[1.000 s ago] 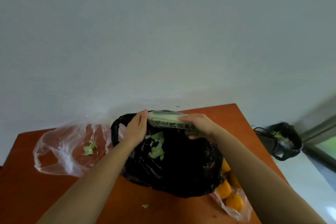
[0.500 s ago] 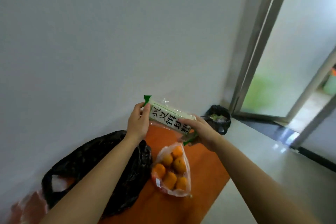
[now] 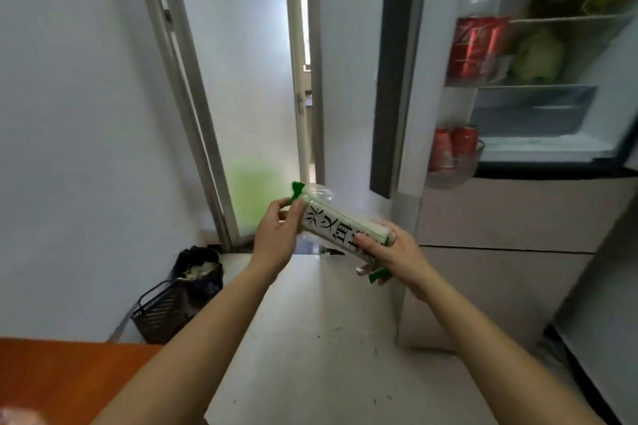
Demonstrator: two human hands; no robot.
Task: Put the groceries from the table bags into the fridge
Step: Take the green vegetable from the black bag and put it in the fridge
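The long packet (image 3: 336, 229), in clear wrap with green twisted ends and a white label of large black characters, is in mid-air, tilted from upper left down to lower right. The left hand (image 3: 276, 238) grips its upper end and the right hand (image 3: 393, 252) its lower. The fridge (image 3: 518, 217) stands open at right, with red cans (image 3: 478, 45) in its door racks.

Hands: 2, left hand (image 3: 276, 235) & right hand (image 3: 397, 252). Packet (image 3: 331, 228): 1, w/ 2 green ends. Fridge (image 3: 518, 217): 1. Lower-shelf red cans (image 3: 465, 145): 2. Upper-shelf red cans (image 3: 478, 45): blurred, approx 2, can't tell exactly. Leafy green head (image 3: 537, 57): 1. Wire basket (image 3: 162, 314): 1. Black bag (image 3: 198, 269): 1. Tabletop (image 3: 69, 373): 1.
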